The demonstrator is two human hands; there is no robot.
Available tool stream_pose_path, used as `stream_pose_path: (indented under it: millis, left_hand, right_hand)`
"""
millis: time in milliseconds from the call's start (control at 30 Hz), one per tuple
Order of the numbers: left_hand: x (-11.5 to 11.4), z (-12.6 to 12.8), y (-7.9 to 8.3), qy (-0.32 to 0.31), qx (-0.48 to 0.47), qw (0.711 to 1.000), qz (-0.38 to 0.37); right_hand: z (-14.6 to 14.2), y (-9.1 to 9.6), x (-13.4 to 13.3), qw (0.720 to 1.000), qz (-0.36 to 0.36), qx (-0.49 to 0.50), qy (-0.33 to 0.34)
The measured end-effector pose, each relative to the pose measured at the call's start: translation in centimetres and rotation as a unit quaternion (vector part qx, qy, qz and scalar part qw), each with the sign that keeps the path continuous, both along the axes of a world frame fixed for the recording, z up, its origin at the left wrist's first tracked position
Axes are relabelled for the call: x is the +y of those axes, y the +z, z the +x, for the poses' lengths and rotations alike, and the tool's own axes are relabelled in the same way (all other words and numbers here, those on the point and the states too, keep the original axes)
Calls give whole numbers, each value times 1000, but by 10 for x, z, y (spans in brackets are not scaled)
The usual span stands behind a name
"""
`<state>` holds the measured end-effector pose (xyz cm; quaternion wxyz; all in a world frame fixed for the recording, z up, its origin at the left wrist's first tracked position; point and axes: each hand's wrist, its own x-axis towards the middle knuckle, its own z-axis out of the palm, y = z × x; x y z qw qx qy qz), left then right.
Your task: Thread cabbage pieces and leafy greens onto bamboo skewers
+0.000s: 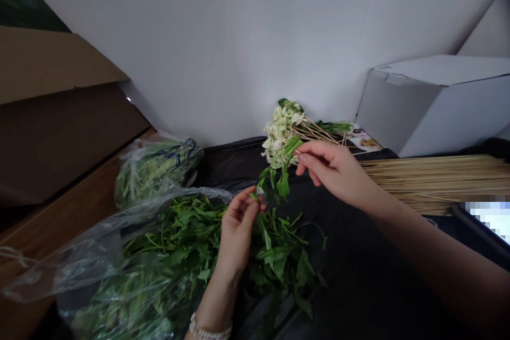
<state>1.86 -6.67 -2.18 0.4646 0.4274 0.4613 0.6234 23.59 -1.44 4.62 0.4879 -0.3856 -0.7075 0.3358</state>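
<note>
Pinched between the fingers of my right hand (pixel 332 170) is a small bundle of leafy green stems (pixel 291 147), its leaves hanging down. What looks like a thin skewer tip shows by my thumb. My left hand (pixel 241 223) is closed on a green stem (pixel 255 196), just below and left of that bundle. Under and around my left hand lies a heap of loose leafy greens (pixel 191 234), partly inside a clear plastic bag (pixel 131 281). Behind my right hand rests a pile of skewers (pixel 319 133) threaded with pale leafy vegetable pieces (pixel 279 127).
Long bare skewers (pixel 430 180) lie at the right, near a phone-like device (pixel 486 228) with a blurred screen. A white box (pixel 442 101) stands behind them. At the left are a cardboard box (pixel 59 133) and a second bag of greens (pixel 159 164). Black plastic (pixel 370 271) covers the surface.
</note>
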Motion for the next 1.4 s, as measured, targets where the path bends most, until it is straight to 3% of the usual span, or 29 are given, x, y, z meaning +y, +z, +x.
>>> stream_pose_path:
  millis: [133,433,533,600,700,800,1400]
  left_hand:
    - [4,-5,-2,14,-78,997,2]
    - [6,-7,-1,53,-109,992,17]
    - [6,-7,0,45,-131,990,-4]
    - [5,-6,1,39,-144,989,-15]
    - [4,-5,3,37,-157,986,-29]
    - [3,-4,5,39,-168,984,-40]
    - [1,-2,7,35,-189,980,-54]
  right_hand:
    - [10,7,1,999,-20,27,37]
    - [26,13,-3,970,-124,111,177]
    - [25,11,-3,955,-163,66,239]
    - [21,8,-1,946,-174,-18,271]
    - [11,0,3,951,-127,-151,238]
    - [-1,-9,4,960,-62,-207,176]
    - [-11,-18,-3,952,-43,-237,190]
